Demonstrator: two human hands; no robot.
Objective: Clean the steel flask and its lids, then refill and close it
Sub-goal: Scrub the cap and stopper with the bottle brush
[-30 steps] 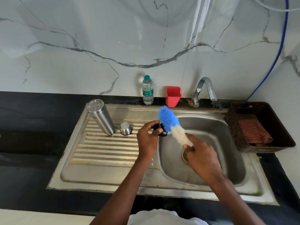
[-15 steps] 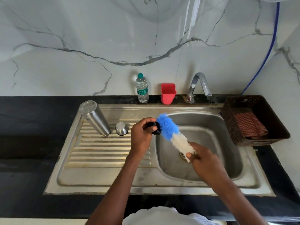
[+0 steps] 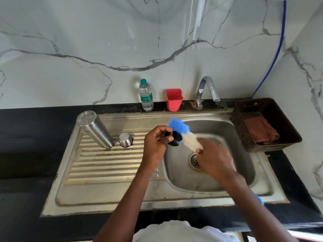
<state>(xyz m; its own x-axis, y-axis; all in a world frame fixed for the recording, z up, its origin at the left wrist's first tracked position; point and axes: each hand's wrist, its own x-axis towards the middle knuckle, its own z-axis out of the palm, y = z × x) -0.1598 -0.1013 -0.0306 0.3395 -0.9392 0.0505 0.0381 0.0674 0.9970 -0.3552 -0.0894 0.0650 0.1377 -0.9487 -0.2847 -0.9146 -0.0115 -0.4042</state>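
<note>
The steel flask [image 3: 95,129] stands upside down on the ribbed drainboard [image 3: 108,165]. A small steel cap [image 3: 125,139] sits just right of it. My left hand [image 3: 155,143] holds a small black lid [image 3: 175,139] at the basin's left edge. My right hand [image 3: 214,158] grips the handle of a bottle brush [image 3: 183,132] with blue and white bristles. The bristles press against the black lid. The handle's blue end [image 3: 260,199] shows beneath my right forearm.
A steel sink basin [image 3: 234,137] with a drain [image 3: 194,161] lies under my hands, the tap [image 3: 208,89] behind it. A water bottle [image 3: 146,96] and a red cup [image 3: 174,99] stand at the wall. A brown basket [image 3: 286,135] holds a checked cloth at right.
The brush has slid back and forth across the black lid in my left hand. Both hands stay at the basin's left edge, and the camera has shifted slightly.
</note>
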